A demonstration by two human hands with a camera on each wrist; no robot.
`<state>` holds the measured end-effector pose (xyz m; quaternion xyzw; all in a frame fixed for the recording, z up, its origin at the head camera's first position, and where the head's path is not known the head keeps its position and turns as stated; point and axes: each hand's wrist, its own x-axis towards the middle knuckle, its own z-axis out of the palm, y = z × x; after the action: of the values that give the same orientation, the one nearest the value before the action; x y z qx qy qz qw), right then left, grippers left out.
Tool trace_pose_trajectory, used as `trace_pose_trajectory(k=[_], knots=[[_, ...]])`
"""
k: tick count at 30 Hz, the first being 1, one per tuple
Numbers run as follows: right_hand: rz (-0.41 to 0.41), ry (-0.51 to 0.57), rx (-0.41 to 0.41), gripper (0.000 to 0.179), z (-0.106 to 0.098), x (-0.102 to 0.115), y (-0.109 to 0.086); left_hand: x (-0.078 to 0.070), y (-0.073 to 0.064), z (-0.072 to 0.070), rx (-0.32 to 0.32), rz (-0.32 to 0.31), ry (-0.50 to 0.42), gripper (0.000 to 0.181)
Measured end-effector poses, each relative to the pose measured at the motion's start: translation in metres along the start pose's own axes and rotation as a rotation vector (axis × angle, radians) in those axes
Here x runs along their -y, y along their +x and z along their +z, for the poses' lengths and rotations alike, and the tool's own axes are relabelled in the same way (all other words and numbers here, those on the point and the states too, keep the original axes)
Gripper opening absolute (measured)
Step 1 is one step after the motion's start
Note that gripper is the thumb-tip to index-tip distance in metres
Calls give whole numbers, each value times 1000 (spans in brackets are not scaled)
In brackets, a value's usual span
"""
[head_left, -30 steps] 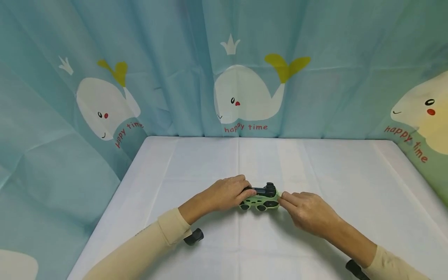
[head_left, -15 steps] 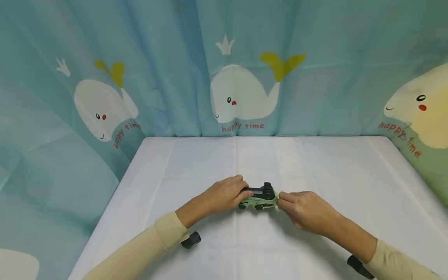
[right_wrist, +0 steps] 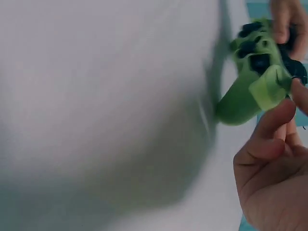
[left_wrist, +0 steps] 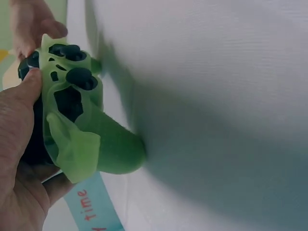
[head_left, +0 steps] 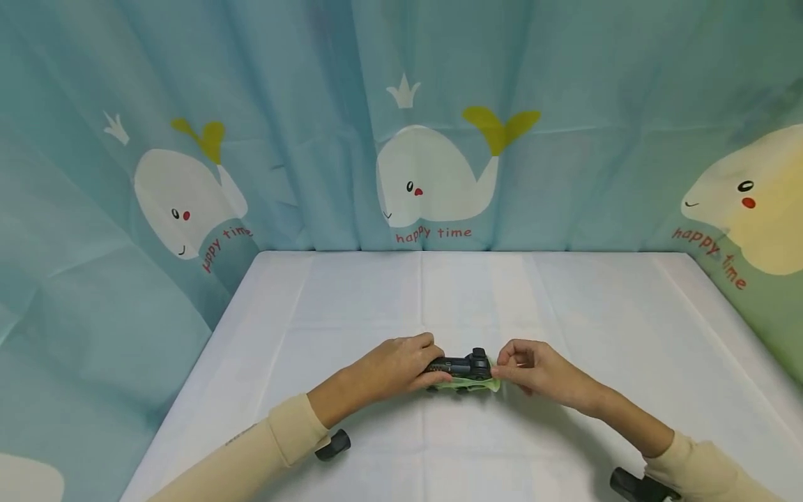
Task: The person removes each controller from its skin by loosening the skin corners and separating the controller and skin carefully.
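A black game controller (head_left: pixel 454 367) sits partly in a pale green silicone cover (head_left: pixel 467 384), just above the table. My left hand (head_left: pixel 401 366) grips the controller's left end, thumb on the near side. At the other end, my right hand (head_left: pixel 546 376) has its thumb tip against the cover's edge, with the other fingers bent and a gap between. In the left wrist view, thumbsticks and buttons poke through the cover's holes, and a loose flap (left_wrist: pixel 79 154) is folded outward. The right wrist view shows that hand's fingertips (right_wrist: pixel 284 111) beside a folded flap (right_wrist: pixel 269 91).
A white cloth covers the table (head_left: pixel 351 300). Behind it and at both sides hangs a blue-green curtain (head_left: pixel 314 174) printed with whales. Black cylindrical devices (head_left: pixel 333 445) show at both wrists.
The controller has tilted, so its face with the green cover shows less and its black back shows more. My right hand has loosened its pinch on the cover's corner and turned, its fingers spreading.
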<state>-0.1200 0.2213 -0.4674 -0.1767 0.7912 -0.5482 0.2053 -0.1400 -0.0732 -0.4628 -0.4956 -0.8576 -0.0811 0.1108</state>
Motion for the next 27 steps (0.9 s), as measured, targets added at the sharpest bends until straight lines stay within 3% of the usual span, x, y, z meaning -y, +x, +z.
trace_pose_trajectory(k=[4,9,13,18,22,27], knots=[[13,-20,-16,17,-1,6,4,0,-1,0,-9,23,-8,34],[-120,-230,-88,14,9,12,6,3,0,-1,6,66,-68,30],[-219,-385,-121,15,15,16,6,5,2,-3,32,65,-140,27],[-243,-456,-91,13,10,22,11,7,3,-2,41,38,-165,27],[-186,-387,1,8,1,23,17,7,3,1,37,32,-137,28],[-21,-85,152,20,-14,10,21,6,2,3,45,14,-150,31]])
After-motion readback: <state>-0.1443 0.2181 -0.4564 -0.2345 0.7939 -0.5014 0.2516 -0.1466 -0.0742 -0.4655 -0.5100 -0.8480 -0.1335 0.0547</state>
